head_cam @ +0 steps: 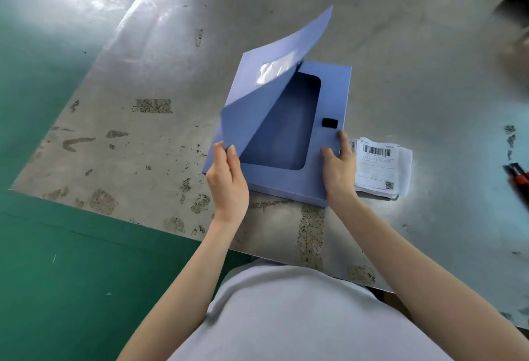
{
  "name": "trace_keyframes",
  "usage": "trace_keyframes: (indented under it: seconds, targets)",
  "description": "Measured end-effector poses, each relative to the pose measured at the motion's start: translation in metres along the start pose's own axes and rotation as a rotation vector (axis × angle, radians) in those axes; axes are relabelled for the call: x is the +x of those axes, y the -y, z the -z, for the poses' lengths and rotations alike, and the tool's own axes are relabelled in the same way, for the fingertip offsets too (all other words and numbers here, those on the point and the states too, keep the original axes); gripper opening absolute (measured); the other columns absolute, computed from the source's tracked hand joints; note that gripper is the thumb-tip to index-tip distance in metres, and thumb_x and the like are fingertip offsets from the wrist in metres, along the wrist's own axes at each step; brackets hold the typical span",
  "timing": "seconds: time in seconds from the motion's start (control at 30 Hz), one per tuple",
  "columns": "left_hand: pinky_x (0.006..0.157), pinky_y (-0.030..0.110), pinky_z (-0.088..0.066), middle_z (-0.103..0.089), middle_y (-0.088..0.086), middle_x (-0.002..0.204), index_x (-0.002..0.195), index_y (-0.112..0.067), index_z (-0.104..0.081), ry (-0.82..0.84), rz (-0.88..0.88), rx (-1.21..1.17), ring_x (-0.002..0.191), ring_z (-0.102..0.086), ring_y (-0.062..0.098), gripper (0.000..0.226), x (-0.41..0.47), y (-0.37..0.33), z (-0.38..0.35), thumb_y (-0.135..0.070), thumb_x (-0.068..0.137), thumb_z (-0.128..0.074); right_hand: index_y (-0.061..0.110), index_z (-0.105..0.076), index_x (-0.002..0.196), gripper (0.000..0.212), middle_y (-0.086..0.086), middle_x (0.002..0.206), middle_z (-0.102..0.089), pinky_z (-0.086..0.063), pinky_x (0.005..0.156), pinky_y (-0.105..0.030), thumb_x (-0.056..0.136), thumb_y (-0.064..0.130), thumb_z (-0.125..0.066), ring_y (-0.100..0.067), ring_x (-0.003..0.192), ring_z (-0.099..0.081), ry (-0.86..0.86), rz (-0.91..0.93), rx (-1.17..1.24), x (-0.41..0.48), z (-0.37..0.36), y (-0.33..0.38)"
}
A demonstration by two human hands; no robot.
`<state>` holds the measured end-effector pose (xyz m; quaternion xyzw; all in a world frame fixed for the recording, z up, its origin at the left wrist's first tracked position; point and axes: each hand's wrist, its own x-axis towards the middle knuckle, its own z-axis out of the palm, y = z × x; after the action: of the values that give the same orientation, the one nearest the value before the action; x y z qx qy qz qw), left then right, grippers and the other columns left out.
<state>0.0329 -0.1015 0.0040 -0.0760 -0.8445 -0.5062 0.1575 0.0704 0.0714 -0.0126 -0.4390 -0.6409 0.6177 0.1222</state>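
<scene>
The blue file box (pixel 315 186) lies flat on the metal table (pixel 400 46), just left of the stack of shipping slips (pixel 380 169), its open side up. Its long axis runs away from me, the far end leaning a little toward the slips' side. Its cover (pixel 286 46) is hinged on the long side away from the slips and curls upward. My left hand (pixel 229 180) pinches the cover's near corner between thumb and fingertips. My right hand (pixel 340 166) grips the box edge nearest the slips, thumb on top and forefinger stretched toward a black patch (pixel 329 122). My other fingers are hidden. Right of the slips lies a red-and-black tool (pixel 518 174).
</scene>
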Motion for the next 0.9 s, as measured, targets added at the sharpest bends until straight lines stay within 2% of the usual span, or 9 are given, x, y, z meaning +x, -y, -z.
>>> trace_keyframes:
  seconds: [0.1,0.27,0.37,0.47,0.57,0.6,0.67,0.77,0.9]
  targets:
    - [0.047,0.012,-0.027,-0.027,-0.012,0.059,0.083,-0.01,-0.035,-0.126,0.125,-0.079,0.046,-0.033,-0.001,0.02,0.01,0.006,0.007,-0.013,0.102,-0.032,0.019,-0.031,0.146,0.065,-0.005,0.146,-0.03,-0.034,0.109,-0.043,0.086,0.018,-0.056,-0.024,0.131,-0.038,-0.033,0.103,-0.229,-0.002,-0.004,0.001]
    - [0.055,0.018,-0.028,-0.028,-0.008,0.065,0.085,-0.008,-0.033,-0.317,0.325,-0.09,0.052,-0.031,0.002,0.02,0.038,0.046,0.028,-0.015,0.103,-0.03,0.013,-0.024,0.146,0.082,-0.01,0.154,-0.018,-0.022,0.114,-0.046,0.079,0.027,-0.069,-0.031,0.14,-0.018,-0.045,0.208,-0.557,-0.006,-0.011,-0.003]
    - [0.06,0.026,-0.029,-0.032,-0.006,0.067,0.087,-0.008,-0.033,-0.299,0.477,-0.035,0.061,-0.032,0.012,0.018,0.045,0.077,0.038,-0.015,0.103,-0.03,0.014,-0.022,0.147,0.083,-0.011,0.155,-0.015,-0.02,0.114,-0.046,0.079,0.028,-0.069,-0.033,0.14,-0.016,-0.035,0.216,-0.614,-0.006,-0.012,-0.006]
    - [0.071,0.036,-0.041,-0.042,-0.003,0.073,0.083,-0.01,-0.037,-0.239,0.632,-0.032,0.073,-0.04,0.023,0.02,0.047,0.099,0.04,-0.014,0.101,-0.032,0.016,-0.023,0.147,0.082,-0.01,0.155,-0.014,-0.018,0.113,-0.045,0.08,0.028,-0.069,-0.033,0.14,-0.016,-0.043,0.222,-0.625,-0.006,-0.012,-0.006]
    - [0.083,0.036,-0.055,-0.06,0.009,0.097,0.088,-0.008,-0.051,-0.169,0.781,-0.148,0.085,-0.06,0.025,0.019,0.043,0.109,0.038,-0.012,0.099,-0.036,0.018,-0.024,0.146,0.081,-0.01,0.156,-0.014,-0.016,0.113,-0.044,0.08,0.028,-0.071,-0.033,0.14,-0.016,-0.047,0.225,-0.627,-0.004,-0.012,-0.006]
    - [0.082,0.036,-0.056,-0.062,0.011,0.098,0.088,-0.006,-0.053,-0.146,0.799,-0.124,0.084,-0.064,0.024,0.02,0.042,0.11,0.038,-0.013,0.098,-0.038,0.018,-0.024,0.146,0.081,-0.01,0.156,-0.014,-0.016,0.113,-0.044,0.08,0.028,-0.071,-0.033,0.14,-0.016,-0.048,0.225,-0.627,-0.004,-0.012,-0.007]
    - [0.065,0.03,-0.058,-0.064,0.01,0.085,0.083,-0.005,-0.055,-0.124,0.82,-0.091,0.064,-0.068,0.016,0.02,0.038,0.113,0.038,-0.014,0.096,-0.042,0.018,-0.024,0.146,0.082,-0.009,0.155,-0.015,-0.016,0.113,-0.044,0.08,0.028,-0.072,-0.033,0.139,-0.018,-0.052,0.223,-0.629,-0.004,-0.011,-0.008]
    - [0.042,0.023,-0.048,-0.062,0.007,0.061,0.073,-0.006,-0.059,-0.101,0.86,-0.028,0.035,-0.056,0.007,0.023,0.035,0.109,0.041,-0.015,0.091,-0.047,0.017,-0.025,0.145,0.083,-0.009,0.155,-0.016,-0.016,0.113,-0.046,0.079,0.029,-0.074,-0.033,0.138,-0.02,-0.055,0.22,-0.62,-0.002,-0.011,-0.007]
    - [0.056,0.031,-0.047,-0.058,0.004,0.06,0.069,-0.01,-0.056,-0.089,0.723,0.076,0.04,-0.052,0.011,0.028,0.029,0.088,0.041,-0.024,0.093,-0.047,0.016,-0.025,0.145,0.083,-0.009,0.153,-0.02,-0.016,0.114,-0.046,0.079,0.03,-0.074,-0.033,0.136,-0.022,-0.037,0.222,-0.579,-0.001,-0.007,-0.004]
